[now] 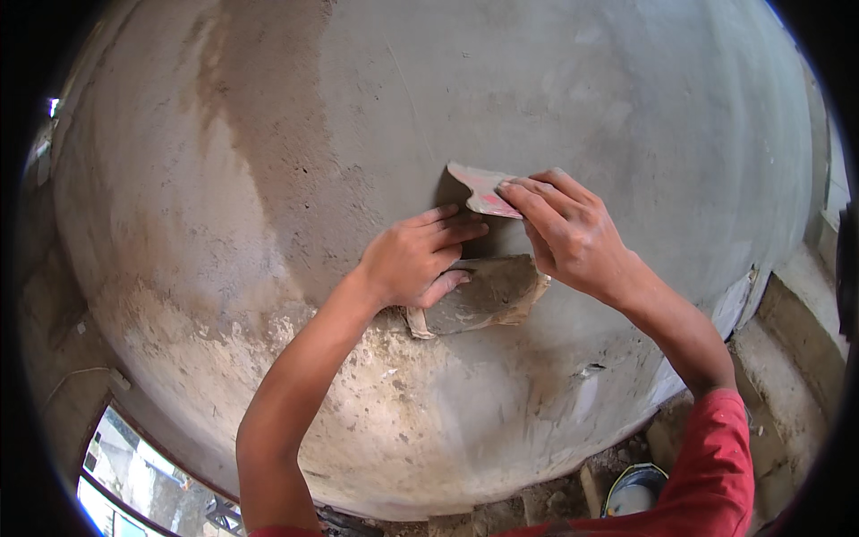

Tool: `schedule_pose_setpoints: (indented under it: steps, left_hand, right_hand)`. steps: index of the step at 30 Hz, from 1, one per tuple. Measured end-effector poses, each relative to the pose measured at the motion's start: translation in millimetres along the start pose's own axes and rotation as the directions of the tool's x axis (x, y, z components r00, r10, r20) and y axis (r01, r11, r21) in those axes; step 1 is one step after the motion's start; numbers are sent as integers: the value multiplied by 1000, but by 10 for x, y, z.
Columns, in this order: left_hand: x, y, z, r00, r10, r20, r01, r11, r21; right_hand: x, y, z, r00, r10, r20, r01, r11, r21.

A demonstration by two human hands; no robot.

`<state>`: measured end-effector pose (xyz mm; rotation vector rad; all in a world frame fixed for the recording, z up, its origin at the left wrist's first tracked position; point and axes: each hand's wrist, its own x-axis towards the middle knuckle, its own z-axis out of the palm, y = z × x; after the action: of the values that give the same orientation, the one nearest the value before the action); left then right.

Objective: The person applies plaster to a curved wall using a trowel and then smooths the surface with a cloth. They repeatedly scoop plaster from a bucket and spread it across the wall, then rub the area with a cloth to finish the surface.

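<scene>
My right hand (564, 224) grips a thin scraper (483, 190) with a curved edge and red patches, held at the wall (385, 107) with a dark shadow under it. My left hand (416, 255), just left of and below it, holds a worn, mortar-smeared board (488, 300), its thumb on the board and its other fingers stretched out above, near the wall. The wall is grey plaster, smoother at the right, with a brown damp band at the left and a pale, flaking lower part.
Concrete steps (787, 340) rise at the right. A bucket (635, 492) with pale grey contents stands low at the bottom right, among rubble at the wall's foot. A bright framed opening (125, 456) is at the lower left.
</scene>
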<state>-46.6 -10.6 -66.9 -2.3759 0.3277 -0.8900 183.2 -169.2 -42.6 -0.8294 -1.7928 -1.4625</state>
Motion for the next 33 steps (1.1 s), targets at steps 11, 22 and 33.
schedule_pose_setpoints:
  steps: [11, 22, 33]
  left_hand:
    - [-14, 0, -3, 996, -57, 65, 54, 998, 37]
    - [41, 27, -45, 997, -26, 74, 23, 999, 47]
    - [16, 7, -24, 1000, 14, 25, -15, 1000, 24]
  right_hand:
    - [-212, 31, 286, 986, -124, -110, 113, 988, -105]
    - [305, 106, 199, 980, -38, -198, 19, 995, -95]
    - [-184, 375, -274, 984, 71, -165, -91, 989, -114]
